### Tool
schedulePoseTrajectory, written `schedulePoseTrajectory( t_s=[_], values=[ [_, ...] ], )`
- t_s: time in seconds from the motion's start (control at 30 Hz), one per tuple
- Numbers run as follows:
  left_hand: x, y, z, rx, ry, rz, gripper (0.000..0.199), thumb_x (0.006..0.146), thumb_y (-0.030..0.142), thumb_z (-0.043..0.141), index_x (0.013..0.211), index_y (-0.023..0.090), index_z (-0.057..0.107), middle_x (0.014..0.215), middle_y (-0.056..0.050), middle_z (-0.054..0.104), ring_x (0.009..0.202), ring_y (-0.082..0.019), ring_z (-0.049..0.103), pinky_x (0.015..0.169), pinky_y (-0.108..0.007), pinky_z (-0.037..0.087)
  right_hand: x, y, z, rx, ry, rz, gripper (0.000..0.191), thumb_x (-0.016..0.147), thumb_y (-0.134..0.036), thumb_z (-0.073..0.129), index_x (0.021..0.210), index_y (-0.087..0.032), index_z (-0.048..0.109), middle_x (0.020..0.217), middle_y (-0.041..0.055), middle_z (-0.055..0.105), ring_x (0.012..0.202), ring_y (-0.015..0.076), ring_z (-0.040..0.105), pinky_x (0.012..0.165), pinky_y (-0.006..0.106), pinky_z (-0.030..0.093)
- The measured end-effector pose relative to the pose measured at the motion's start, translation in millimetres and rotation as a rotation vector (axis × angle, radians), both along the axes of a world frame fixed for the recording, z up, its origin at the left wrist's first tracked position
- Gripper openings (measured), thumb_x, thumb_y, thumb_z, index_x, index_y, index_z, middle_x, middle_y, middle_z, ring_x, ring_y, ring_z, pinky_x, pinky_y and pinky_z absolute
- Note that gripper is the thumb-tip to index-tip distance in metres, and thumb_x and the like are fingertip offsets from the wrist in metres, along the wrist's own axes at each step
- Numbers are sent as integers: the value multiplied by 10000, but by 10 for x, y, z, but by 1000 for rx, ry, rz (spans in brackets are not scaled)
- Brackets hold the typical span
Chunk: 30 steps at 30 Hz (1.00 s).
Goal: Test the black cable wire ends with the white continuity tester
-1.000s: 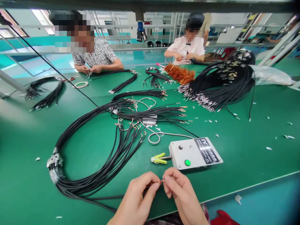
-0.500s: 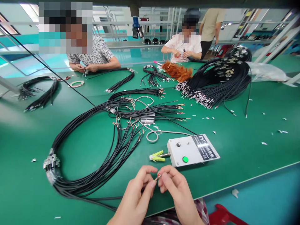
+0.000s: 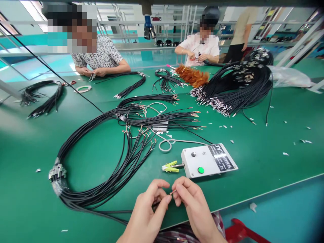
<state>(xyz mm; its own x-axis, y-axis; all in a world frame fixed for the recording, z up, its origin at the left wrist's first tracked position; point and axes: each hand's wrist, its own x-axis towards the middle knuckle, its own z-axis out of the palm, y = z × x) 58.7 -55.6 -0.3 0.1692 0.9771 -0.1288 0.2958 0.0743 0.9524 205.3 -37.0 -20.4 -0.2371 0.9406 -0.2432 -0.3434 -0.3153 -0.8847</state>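
Near the table's front edge, my left hand (image 3: pixel 152 207) is closed on the end of a black cable (image 3: pixel 113 212) that runs off to the left toward a bundle. Thin coloured wires (image 3: pixel 173 192) stick out of that end, between both hands. My right hand (image 3: pixel 191 199) pinches their tips with thumb and forefinger. Just beyond the hands lies a light grey control box (image 3: pixel 196 161) with a knob, a green button and a yellow clip (image 3: pixel 171 166) on its shaft. The looped bundle of black cables (image 3: pixel 83 195) rests to the left, its stripped ends fanned out.
A large heap of black cables (image 3: pixel 243 91) lies at the back right, beside an orange-brown fluffy bundle (image 3: pixel 192 77). A grey cord (image 3: pixel 165 145) curls behind the box. White scraps (image 3: pixel 285 154) are scattered about. Two co-workers (image 3: pixel 101 55) sit across the green table (image 3: pixel 253 158); another person stands behind.
My right fingers have shifted slightly on the wires, which now look drawn closer together. My left hand keeps its hold on the cable. The standing person has moved right.
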Motion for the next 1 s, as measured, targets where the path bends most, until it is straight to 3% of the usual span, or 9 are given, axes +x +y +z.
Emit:
schedulePoseTrajectory(
  t_s=[0.1,0.2,0.33,0.53,0.8,1.0],
  values=[
    [5,13,39,38,70,-33,199,944,279,474,804,195,588,725,-5,639,665,-146,573,631,-230,435,9,-3,11,12,-17,1,290,838,-428,682,725,-171,607,609,-35,531,571,95,450,592,238,363],
    [4,18,67,120,113,48,205,900,221,523,700,192,558,686,4,596,640,-141,559,610,-221,438,-4,-42,-4,-24,30,-1,282,817,-426,706,738,-175,606,608,-40,522,566,91,435,581,234,354],
    [-2,13,60,188,78,152,168,852,184,567,686,191,544,673,9,567,632,-141,557,595,-217,458,-4,-99,-42,-68,89,12,275,797,-427,731,796,-181,610,628,-38,531,558,89,432,554,228,351],
    [2,11,27,177,49,156,164,847,180,578,688,190,541,670,10,567,625,-137,556,592,-215,469,48,-102,-23,-104,93,-47,307,797,-465,723,794,-174,625,630,-30,545,560,83,437,568,224,354],
    [25,0,42,210,78,160,185,845,165,579,667,191,533,649,16,558,600,-131,546,569,-207,457,21,-111,-7,-64,91,4,275,802,-429,725,782,-173,625,635,-29,542,575,93,453,587,236,364],
    [20,12,19,206,58,193,169,835,180,595,670,188,561,641,10,570,595,-137,554,562,-210,466,-38,-95,-8,-163,131,3,352,722,-474,781,729,-166,613,580,-43,511,526,80,405,544,227,323]
  ],
)
